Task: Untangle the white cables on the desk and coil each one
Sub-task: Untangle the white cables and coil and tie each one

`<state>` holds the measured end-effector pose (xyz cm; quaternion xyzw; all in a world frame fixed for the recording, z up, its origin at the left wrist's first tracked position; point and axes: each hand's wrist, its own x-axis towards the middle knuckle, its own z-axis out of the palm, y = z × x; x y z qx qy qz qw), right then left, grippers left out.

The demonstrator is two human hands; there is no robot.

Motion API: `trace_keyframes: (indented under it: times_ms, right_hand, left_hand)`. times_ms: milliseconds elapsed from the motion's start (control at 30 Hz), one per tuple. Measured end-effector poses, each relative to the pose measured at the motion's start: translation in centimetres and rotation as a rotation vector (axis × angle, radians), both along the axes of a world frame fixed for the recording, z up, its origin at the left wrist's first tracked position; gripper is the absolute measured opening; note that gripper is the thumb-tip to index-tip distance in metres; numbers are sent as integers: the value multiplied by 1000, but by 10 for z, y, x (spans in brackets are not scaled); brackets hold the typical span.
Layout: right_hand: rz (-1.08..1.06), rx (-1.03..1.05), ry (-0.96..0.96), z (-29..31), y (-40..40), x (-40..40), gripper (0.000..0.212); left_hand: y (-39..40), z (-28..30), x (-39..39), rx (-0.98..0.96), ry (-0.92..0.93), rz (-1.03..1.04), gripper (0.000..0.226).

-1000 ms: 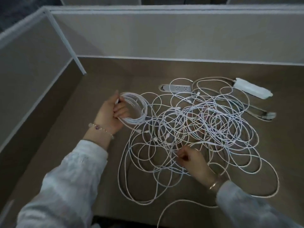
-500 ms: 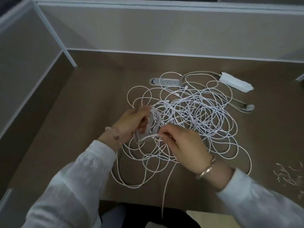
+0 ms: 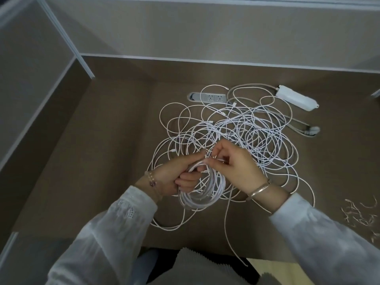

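A second ago the hands were apart, the left holding a coil at the left edge of the heap and the right down among the near strands; now both have come together above the near side of the heap, with the coil lifted off the desk. The tangle of white cables covers the middle of the desk, with a white adapter and a socket strip just beyond it and small ties at the near right. By my reading the task is early: one coil is partly wound, everything else is loose and knotted. The left hand has its fingers curled through the coil, its grip closed round the bundled turns, palm turned rightwards. The right hand pinches a strand between thumb and forefinger at the top of the coil, wrist bent, apparently laying another turn; a loose length trails off the near edge.
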<state>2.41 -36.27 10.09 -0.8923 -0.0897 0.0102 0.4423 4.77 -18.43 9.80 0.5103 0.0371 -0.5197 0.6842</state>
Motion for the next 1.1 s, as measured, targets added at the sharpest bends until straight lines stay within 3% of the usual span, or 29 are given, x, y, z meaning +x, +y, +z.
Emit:
trace_keyframes:
  times_ms: [133,233,367,500,667,767,933,1100]
  right_hand:
    - [-15,450,345,-25,-13,4,20]
    - [-66,526,476,-47,-28,0,15]
    - [-192,537,494,-72,-47,-8,12]
    - [-232,392,522,-90,-56,-23,12]
    - [-111,-174,223,-99,-41,-38,12]
    - [37,-388,131,-78,-14,-47,16]
    - [313,-569,87,-34,33,-54,29]
    - [416,-629,19,-6,53,-46,32]
  left_hand:
    - [15,-12,-2,-108,90,66,37]
    - [33,-22,1,-184,177,180,34]
    - [68,-39,9,-405,276,287,31]
    - [96,-45,15,-424,255,413,32]
    - [101,-40,14,-329,144,551,34]
    - [93,-37,15,-268,141,664,36]
    - [70,-37,17,-96,8,714,40]
    - [40,-34,9,188,-215,607,38]
